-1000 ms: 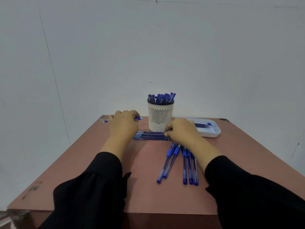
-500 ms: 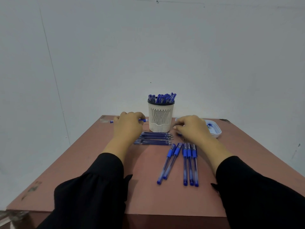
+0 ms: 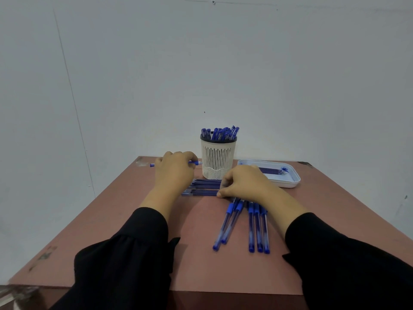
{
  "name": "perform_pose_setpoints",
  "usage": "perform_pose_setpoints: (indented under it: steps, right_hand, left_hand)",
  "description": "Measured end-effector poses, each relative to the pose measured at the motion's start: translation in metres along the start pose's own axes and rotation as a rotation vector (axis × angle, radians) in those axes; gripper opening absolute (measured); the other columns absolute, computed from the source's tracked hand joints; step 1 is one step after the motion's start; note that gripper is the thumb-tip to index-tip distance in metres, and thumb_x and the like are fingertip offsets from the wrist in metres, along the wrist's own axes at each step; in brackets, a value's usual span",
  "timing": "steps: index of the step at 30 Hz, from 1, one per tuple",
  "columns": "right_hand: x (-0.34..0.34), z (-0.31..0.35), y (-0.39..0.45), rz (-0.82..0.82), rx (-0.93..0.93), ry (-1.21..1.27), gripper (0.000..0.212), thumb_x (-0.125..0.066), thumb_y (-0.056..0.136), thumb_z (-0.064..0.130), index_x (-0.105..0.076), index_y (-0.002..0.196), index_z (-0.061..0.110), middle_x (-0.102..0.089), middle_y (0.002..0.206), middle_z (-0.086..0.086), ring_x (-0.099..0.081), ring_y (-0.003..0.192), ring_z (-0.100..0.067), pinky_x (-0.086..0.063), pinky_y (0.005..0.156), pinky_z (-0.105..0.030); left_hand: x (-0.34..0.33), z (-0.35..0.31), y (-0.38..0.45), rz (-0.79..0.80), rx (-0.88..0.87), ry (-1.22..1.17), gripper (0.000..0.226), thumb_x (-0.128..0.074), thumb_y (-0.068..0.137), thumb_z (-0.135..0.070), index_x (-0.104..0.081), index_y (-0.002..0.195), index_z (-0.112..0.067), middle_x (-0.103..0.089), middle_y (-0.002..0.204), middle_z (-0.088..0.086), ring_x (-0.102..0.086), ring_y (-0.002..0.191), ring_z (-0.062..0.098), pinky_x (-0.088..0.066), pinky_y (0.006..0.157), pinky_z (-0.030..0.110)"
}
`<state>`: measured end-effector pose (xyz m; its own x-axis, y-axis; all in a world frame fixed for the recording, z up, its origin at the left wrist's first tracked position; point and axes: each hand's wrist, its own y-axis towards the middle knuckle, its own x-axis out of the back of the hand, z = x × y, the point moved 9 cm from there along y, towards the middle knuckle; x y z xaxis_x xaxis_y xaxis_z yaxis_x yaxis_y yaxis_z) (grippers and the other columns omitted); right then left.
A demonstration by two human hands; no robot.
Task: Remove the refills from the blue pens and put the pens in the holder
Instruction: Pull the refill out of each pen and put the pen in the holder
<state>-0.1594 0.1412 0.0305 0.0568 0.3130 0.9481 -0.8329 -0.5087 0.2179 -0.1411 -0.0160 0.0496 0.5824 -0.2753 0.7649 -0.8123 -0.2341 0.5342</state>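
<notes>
My left hand (image 3: 174, 173) grips a blue pen (image 3: 197, 163) held level just left of the holder, and both ends stick out of the fist. The white slotted holder (image 3: 218, 157) stands at the back, full of several blue pens. In front of it lies a crosswise pile of blue pens (image 3: 204, 187). My right hand (image 3: 244, 184) has its fingers curled over the right end of this pile, and its thumb and fingertips pinch a pen there. Several more blue pens (image 3: 257, 227) lie lengthwise near me, their tips under my right wrist.
A white tray (image 3: 292, 183) at the back right holds several dark refills (image 3: 270, 170). The brown table (image 3: 134, 231) ends at a front edge close to my sleeves and stands against a plain wall.
My right hand moved from the pile to the tray half a second ago and has now come back left onto the pile's right end. My left hand stayed put with its pen.
</notes>
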Motion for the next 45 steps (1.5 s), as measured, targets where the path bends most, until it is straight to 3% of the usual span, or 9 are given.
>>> perform_pose_setpoints:
  steps: [7, 13, 17, 24, 28, 32, 37, 41, 45]
  right_hand:
    - [0.000, 0.000, 0.003, -0.053, -0.012, -0.068, 0.019, -0.069, 0.080, 0.047, -0.068, 0.076, 0.029, -0.069, 0.083, 0.010, -0.058, 0.086, -0.009, -0.032, 0.094, -0.034]
    - [0.021, -0.021, -0.003, -0.145, -0.121, 0.163, 0.017, -0.071, 0.080, 0.042, -0.074, 0.086, 0.026, -0.070, 0.085, 0.011, -0.061, 0.085, -0.010, -0.048, 0.084, -0.032]
    - [0.043, -0.074, -0.005, -0.267, -0.266, 0.121, 0.007, -0.066, 0.085, 0.030, -0.072, 0.088, 0.029, -0.070, 0.098, 0.007, -0.061, 0.096, -0.014, -0.047, 0.087, -0.035]
    - [0.037, -0.123, 0.001, -0.008, -0.380, -0.041, 0.014, -0.066, 0.086, 0.021, -0.076, 0.090, 0.030, -0.069, 0.105, 0.005, -0.056, 0.095, -0.014, -0.041, 0.075, -0.027]
    - [0.033, -0.125, 0.010, 0.065, -0.409, -0.198, 0.012, -0.065, 0.086, 0.030, -0.072, 0.085, 0.040, -0.066, 0.110, 0.013, -0.057, 0.104, -0.014, -0.043, 0.087, -0.031]
    - [0.030, -0.124, 0.015, 0.082, -0.387, -0.265, 0.013, -0.064, 0.086, 0.032, -0.066, 0.076, 0.040, -0.066, 0.109, 0.013, -0.058, 0.104, -0.015, -0.041, 0.085, -0.032]
    - [0.031, -0.121, 0.016, 0.044, -0.344, -0.309, 0.010, -0.057, 0.092, 0.031, -0.066, 0.095, 0.034, -0.065, 0.109, 0.008, -0.057, 0.104, -0.017, -0.035, 0.087, -0.034]
    - [0.045, -0.113, 0.014, -0.122, -0.272, -0.197, 0.013, -0.048, 0.096, 0.022, -0.057, 0.095, 0.031, -0.066, 0.103, 0.009, -0.057, 0.099, -0.016, -0.030, 0.087, -0.034]
    - [0.053, -0.089, 0.009, -0.172, -0.080, -0.012, 0.023, -0.056, 0.094, 0.015, -0.068, 0.109, 0.027, -0.066, 0.102, 0.007, -0.058, 0.103, -0.015, -0.039, 0.092, -0.033]
  left_hand:
    - [0.001, 0.000, 0.000, -0.006, -0.004, -0.006, 0.025, -0.045, 0.096, -0.021, -0.065, 0.108, -0.031, -0.066, 0.105, -0.002, -0.046, 0.106, 0.022, -0.028, 0.091, 0.038]
    - [0.001, -0.002, 0.000, 0.001, -0.012, -0.009, 0.026, -0.044, 0.096, -0.021, -0.065, 0.108, -0.031, -0.067, 0.105, -0.002, -0.047, 0.106, 0.022, -0.029, 0.092, 0.039]
    - [-0.001, -0.004, -0.001, 0.012, -0.017, -0.012, 0.026, -0.044, 0.096, -0.023, -0.065, 0.110, -0.031, -0.067, 0.105, -0.002, -0.047, 0.106, 0.021, -0.030, 0.093, 0.038]
    - [-0.005, -0.018, -0.005, 0.030, -0.089, -0.032, 0.026, -0.045, 0.095, -0.022, -0.064, 0.110, -0.032, -0.066, 0.104, -0.005, -0.046, 0.105, 0.020, -0.028, 0.093, 0.038]
    - [-0.006, -0.023, -0.006, 0.040, -0.118, -0.025, 0.026, -0.045, 0.095, -0.023, -0.064, 0.109, -0.032, -0.065, 0.103, -0.006, -0.046, 0.104, 0.019, -0.028, 0.094, 0.038]
    - [-0.008, -0.026, -0.006, 0.041, -0.135, -0.026, 0.026, -0.045, 0.094, -0.023, -0.064, 0.108, -0.033, -0.065, 0.102, -0.007, -0.046, 0.102, 0.018, -0.028, 0.093, 0.037]
    - [-0.012, -0.031, -0.008, 0.047, -0.162, -0.046, 0.024, -0.046, 0.096, -0.027, -0.065, 0.109, -0.033, -0.065, 0.100, -0.006, -0.047, 0.102, 0.018, -0.029, 0.091, 0.036]
    - [-0.015, -0.037, -0.010, 0.067, -0.226, -0.076, 0.027, -0.046, 0.097, -0.035, -0.064, 0.116, -0.033, -0.065, 0.106, -0.004, -0.049, 0.103, 0.020, -0.032, 0.087, 0.033]
    - [-0.012, -0.038, -0.011, 0.050, -0.244, -0.097, 0.026, -0.047, 0.097, -0.036, -0.066, 0.113, -0.029, -0.069, 0.104, -0.005, -0.049, 0.097, 0.018, -0.035, 0.087, 0.034]
